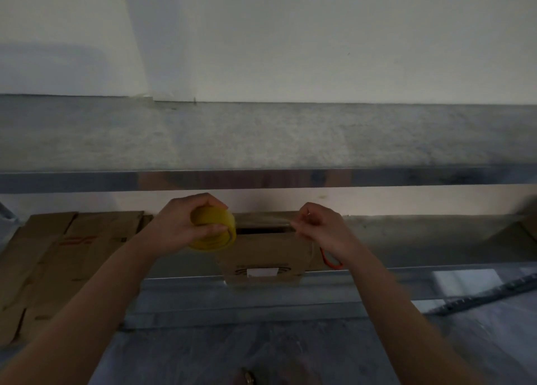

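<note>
My left hand (pixel 186 224) grips a yellow roll of packing tape (pixel 213 230) held in the air above a shelf. A clear strip of tape (pixel 261 220) runs from the roll to the right. My right hand (pixel 318 227) pinches the free end of that strip. Both hands hover over a brown cardboard box (pixel 261 256) that stands on the lower shelf, its top slightly open with a dark gap under the strip.
Flattened cardboard boxes (pixel 58 254) lie on the shelf at the left. An orange loop (pixel 329 261) shows beside the box under my right wrist. A metal shelf rail (pixel 261 179) crosses above the hands, and another rail (pixel 377 283) runs along the front.
</note>
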The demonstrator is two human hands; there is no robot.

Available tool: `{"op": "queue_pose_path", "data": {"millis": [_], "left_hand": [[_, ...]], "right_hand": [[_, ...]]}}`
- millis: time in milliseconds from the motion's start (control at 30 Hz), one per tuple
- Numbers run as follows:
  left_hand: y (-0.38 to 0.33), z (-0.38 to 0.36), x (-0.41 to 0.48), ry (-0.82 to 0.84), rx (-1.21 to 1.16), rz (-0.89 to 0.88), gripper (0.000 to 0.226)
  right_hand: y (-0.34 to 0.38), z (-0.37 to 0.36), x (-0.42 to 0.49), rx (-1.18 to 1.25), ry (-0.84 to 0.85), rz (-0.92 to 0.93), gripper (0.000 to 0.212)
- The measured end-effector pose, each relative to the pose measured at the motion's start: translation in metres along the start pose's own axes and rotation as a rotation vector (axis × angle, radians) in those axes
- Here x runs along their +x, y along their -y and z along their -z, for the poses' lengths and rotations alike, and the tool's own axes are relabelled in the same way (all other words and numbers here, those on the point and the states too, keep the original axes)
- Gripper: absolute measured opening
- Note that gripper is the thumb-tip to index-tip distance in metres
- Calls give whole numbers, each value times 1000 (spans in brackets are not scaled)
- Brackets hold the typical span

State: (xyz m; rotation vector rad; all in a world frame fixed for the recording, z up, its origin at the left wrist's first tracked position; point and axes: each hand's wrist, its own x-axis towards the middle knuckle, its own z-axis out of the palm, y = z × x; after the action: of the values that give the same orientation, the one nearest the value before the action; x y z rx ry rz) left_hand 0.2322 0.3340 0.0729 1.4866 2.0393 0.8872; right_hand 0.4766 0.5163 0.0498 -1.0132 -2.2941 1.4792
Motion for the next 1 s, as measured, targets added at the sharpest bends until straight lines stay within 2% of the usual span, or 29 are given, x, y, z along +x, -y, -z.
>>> {"op": "queue_pose_path", "data": {"millis": [200, 267, 333, 433, 667, 900, 1000], "left_hand": [[5, -17, -2, -66, 486, -19, 32], [4, -23, -1, -44, 427, 9, 35], [1, -24, -1, 2, 252, 67, 34], [3, -15, 2, -15, 150, 130, 29], [3, -26, 13, 50, 197, 147, 22], [-11, -33, 24, -6, 280, 92, 32], [-18, -25, 30, 6, 276, 140, 41]], "right_hand": [[-8, 12, -3, -149, -68, 8, 16], [-9, 18, -2, -173, -72, -7, 14], [-11, 25, 1, -189, -65, -26, 11], [-17, 33, 10, -190, -18, -60, 12], [-47, 30, 18, -140, -2, -126, 13], [-60, 36, 20, 9, -63, -119, 17], [-67, 45, 21, 55, -70, -109, 15]]}}
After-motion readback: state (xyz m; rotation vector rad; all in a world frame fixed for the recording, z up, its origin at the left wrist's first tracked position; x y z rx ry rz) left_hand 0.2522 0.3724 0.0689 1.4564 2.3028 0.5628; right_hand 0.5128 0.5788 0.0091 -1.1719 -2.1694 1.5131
